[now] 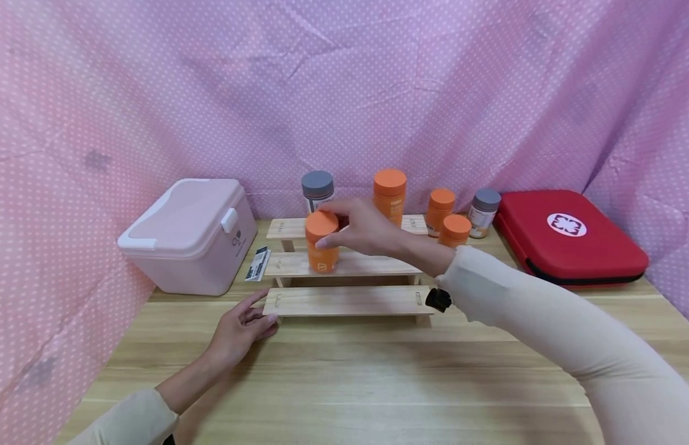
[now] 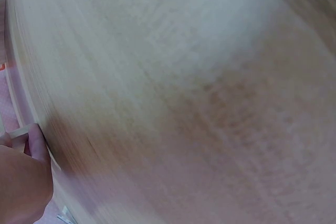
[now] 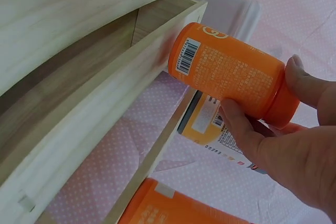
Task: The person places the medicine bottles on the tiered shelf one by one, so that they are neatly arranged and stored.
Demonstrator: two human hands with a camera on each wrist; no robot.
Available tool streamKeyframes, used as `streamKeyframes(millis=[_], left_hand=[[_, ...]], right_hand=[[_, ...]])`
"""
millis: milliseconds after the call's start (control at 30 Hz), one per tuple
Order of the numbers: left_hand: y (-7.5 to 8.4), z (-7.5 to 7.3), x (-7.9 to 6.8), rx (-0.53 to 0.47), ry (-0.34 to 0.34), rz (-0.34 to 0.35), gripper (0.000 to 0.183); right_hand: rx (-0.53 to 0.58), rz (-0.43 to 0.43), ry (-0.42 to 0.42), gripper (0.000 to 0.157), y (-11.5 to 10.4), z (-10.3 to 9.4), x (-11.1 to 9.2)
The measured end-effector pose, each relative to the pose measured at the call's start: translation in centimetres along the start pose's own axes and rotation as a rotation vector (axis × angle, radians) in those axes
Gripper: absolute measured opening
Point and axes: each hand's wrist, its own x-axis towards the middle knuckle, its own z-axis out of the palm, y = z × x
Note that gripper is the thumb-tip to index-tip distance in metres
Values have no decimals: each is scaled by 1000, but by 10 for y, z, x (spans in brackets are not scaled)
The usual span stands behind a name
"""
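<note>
My right hand [image 1: 369, 227] holds an orange bottle [image 1: 322, 256] by its upper part, between thumb and fingers. The bottle is upright at the left part of the middle step of a wooden tiered rack [image 1: 350, 301]; in the right wrist view its base is right at the step's board. At the left end of the lowest step, my left hand [image 1: 235, 334] grips the board's end with thumb and fingers. On the top step, a grey-capped bottle [image 1: 317, 185] stands behind the held one, and another orange bottle [image 1: 390, 198] stands further right.
A pale pink lidded box [image 1: 188, 241] stands at the left, with a small printed card [image 1: 257, 264] beside the rack. Right of the rack are two smaller orange bottles [image 1: 440, 213], a grey-capped bottle [image 1: 483, 213] and a red zipped case [image 1: 572, 238]. Pink dotted cloth [image 1: 344, 93] hangs behind.
</note>
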Motion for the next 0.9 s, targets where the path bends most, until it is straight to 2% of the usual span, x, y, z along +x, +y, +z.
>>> streamKeyframes(millis=[300,900], left_hand=[[-2,-1,1,-4,-8,4,62],[-3,-1,3,-4,-4,6,61]], right_hand=[[-32,8,-14,34,-3,7,9],[-18,50,-7,40,0,13,15]])
